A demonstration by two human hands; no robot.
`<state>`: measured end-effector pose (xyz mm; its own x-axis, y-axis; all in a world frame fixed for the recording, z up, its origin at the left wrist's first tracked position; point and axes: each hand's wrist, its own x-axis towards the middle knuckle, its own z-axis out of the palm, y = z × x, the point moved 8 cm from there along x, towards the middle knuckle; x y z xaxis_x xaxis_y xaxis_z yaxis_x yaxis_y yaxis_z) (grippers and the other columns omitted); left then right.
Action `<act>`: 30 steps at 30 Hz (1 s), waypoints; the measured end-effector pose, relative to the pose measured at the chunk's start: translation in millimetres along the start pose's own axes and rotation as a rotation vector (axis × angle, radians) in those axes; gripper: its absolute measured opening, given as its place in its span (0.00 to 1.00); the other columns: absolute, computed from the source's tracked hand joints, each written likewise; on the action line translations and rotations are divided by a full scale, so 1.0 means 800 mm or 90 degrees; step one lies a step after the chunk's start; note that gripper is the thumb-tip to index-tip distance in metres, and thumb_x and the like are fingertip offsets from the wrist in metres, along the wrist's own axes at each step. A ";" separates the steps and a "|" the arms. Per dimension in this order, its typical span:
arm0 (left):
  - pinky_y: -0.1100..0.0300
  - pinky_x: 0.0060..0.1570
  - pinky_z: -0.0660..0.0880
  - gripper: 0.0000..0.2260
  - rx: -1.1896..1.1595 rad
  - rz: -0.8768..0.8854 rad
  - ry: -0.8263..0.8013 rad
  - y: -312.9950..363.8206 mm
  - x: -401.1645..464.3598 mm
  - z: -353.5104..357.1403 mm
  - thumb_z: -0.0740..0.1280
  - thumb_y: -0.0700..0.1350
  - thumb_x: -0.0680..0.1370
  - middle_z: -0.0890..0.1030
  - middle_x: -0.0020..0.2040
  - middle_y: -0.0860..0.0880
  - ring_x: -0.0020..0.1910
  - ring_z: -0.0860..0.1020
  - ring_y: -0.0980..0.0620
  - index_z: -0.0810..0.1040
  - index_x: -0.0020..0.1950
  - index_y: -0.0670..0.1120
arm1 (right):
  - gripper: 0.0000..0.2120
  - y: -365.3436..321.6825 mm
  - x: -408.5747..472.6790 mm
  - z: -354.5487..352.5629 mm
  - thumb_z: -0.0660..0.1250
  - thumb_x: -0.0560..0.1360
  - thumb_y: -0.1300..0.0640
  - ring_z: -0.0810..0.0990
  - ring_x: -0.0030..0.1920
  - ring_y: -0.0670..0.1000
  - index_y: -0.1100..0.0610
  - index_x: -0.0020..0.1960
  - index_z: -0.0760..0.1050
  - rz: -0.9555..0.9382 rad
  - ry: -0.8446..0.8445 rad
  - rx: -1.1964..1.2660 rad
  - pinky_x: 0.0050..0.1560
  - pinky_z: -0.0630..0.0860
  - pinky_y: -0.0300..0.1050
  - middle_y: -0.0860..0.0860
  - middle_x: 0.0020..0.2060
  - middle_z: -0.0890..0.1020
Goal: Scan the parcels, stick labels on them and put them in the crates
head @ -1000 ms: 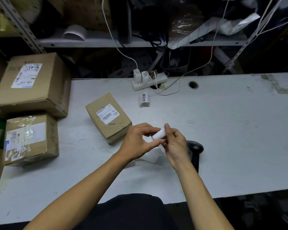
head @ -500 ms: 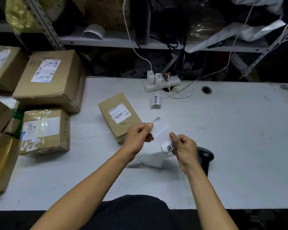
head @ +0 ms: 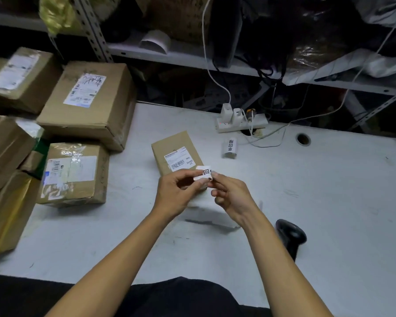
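While a small white label (head: 203, 174) is pinched between the left hand (head: 178, 195) and right hand (head: 231, 197), it is held just above the small parcel (head: 175, 152) near the worktop's (head: 329, 202) middle, presumably ready for sticking; the scanner (head: 290, 235) is left by the front edge.

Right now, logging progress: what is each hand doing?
Left hand: pinches the small white printed paper label.
Right hand: pinches the same label's other end.

A scuffed white worktable (head: 329, 202) is filling the foreground — behind it, grey slotted-metal shelving (head: 192, 58) is sitting in deep shadow, cables hanging down — light is falling mostly on the tabletop.
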<state>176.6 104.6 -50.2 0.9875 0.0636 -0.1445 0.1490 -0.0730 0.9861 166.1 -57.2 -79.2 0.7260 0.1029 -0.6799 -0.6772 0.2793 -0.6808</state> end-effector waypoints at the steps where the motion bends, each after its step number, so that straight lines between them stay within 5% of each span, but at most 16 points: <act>1: 0.69 0.51 0.77 0.09 0.007 0.003 0.005 -0.002 0.004 -0.004 0.78 0.38 0.72 0.86 0.49 0.54 0.49 0.84 0.58 0.86 0.51 0.46 | 0.07 -0.005 0.007 0.004 0.71 0.78 0.57 0.74 0.31 0.46 0.62 0.49 0.83 -0.013 -0.003 -0.011 0.28 0.65 0.34 0.55 0.40 0.82; 6: 0.57 0.57 0.80 0.16 0.070 0.009 0.001 -0.021 0.025 -0.028 0.82 0.43 0.67 0.84 0.53 0.54 0.52 0.84 0.56 0.86 0.53 0.47 | 0.07 -0.020 0.038 0.012 0.73 0.74 0.65 0.76 0.34 0.48 0.57 0.38 0.81 -0.049 0.011 -0.129 0.30 0.64 0.37 0.55 0.35 0.80; 9: 0.53 0.67 0.71 0.28 0.278 0.071 0.050 -0.023 0.034 -0.043 0.81 0.61 0.61 0.79 0.63 0.56 0.64 0.73 0.57 0.84 0.57 0.53 | 0.06 -0.025 0.050 0.010 0.77 0.71 0.63 0.78 0.33 0.47 0.56 0.39 0.81 -0.080 0.081 -0.296 0.34 0.70 0.37 0.51 0.32 0.82; 12: 0.48 0.73 0.56 0.52 0.374 -0.102 0.107 -0.046 0.029 -0.059 0.77 0.72 0.54 0.56 0.78 0.51 0.76 0.54 0.51 0.67 0.75 0.59 | 0.08 -0.020 0.057 0.017 0.78 0.68 0.64 0.79 0.31 0.44 0.56 0.38 0.80 -0.134 0.145 -0.356 0.36 0.74 0.35 0.49 0.31 0.82; 15: 0.45 0.75 0.59 0.65 0.281 -0.243 0.077 -0.079 0.019 -0.068 0.78 0.72 0.49 0.50 0.79 0.50 0.78 0.55 0.45 0.49 0.79 0.61 | 0.08 -0.017 0.054 0.018 0.75 0.70 0.66 0.81 0.35 0.44 0.55 0.37 0.80 -0.195 0.196 -0.322 0.40 0.76 0.37 0.49 0.33 0.83; 18: 0.58 0.63 0.70 0.59 0.224 -0.219 0.027 -0.087 0.015 -0.072 0.83 0.63 0.56 0.68 0.71 0.51 0.70 0.70 0.48 0.54 0.80 0.57 | 0.08 -0.019 0.049 0.005 0.76 0.70 0.65 0.80 0.37 0.48 0.56 0.38 0.79 -0.240 0.233 -0.248 0.41 0.75 0.40 0.51 0.35 0.83; 21: 0.66 0.48 0.72 0.48 0.150 -0.201 -0.002 -0.089 0.012 -0.070 0.84 0.52 0.63 0.77 0.61 0.57 0.52 0.77 0.61 0.61 0.76 0.57 | 0.12 -0.015 0.045 -0.003 0.81 0.68 0.59 0.78 0.38 0.47 0.56 0.41 0.77 -0.240 0.263 -0.342 0.44 0.74 0.40 0.49 0.37 0.80; 26: 0.60 0.55 0.76 0.48 0.109 -0.218 -0.046 -0.093 0.014 -0.072 0.84 0.47 0.64 0.79 0.62 0.53 0.56 0.78 0.53 0.62 0.77 0.56 | 0.28 0.011 0.038 -0.015 0.83 0.65 0.51 0.79 0.47 0.48 0.53 0.57 0.70 -0.116 0.292 -0.340 0.41 0.73 0.38 0.50 0.48 0.78; 30: 0.59 0.54 0.77 0.50 0.130 -0.222 -0.121 -0.091 -0.002 -0.062 0.84 0.42 0.65 0.78 0.63 0.50 0.55 0.78 0.51 0.59 0.80 0.54 | 0.18 0.043 0.023 -0.008 0.81 0.67 0.60 0.85 0.50 0.51 0.52 0.53 0.80 -0.095 0.214 -0.298 0.48 0.81 0.39 0.53 0.51 0.85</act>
<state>161.8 159.0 -117.6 0.8655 -0.0629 -0.4970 0.4635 -0.2760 0.8420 155.4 -52.2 -117.1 0.7919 -0.2340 -0.5641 -0.6063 -0.1910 -0.7719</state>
